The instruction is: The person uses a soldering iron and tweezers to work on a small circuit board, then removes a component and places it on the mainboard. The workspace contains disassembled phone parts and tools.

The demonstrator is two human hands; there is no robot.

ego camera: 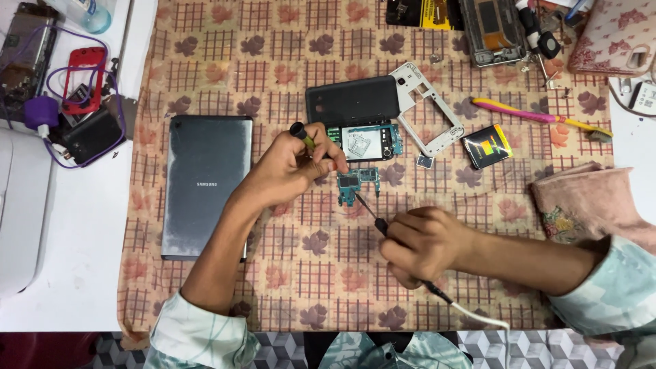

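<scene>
On patterned cloth [287, 273], left hand [283, 171] fingers gripping screwdriver [303, 134], right hand [424, 242] clasping soldering iron [369, 213], tip on circuit board [355, 183]

One grey tablet [207, 186], one small circuit board [357, 183] (blue-green), one toothbrush [540, 117], one phone battery [486, 146], two hands [290, 167]

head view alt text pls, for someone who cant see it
Seen from above, a left hand steadies a small circuit board with a tool while the right hand touches a corded probe to it. A grey tablet lies left on the patterned cloth.
</scene>
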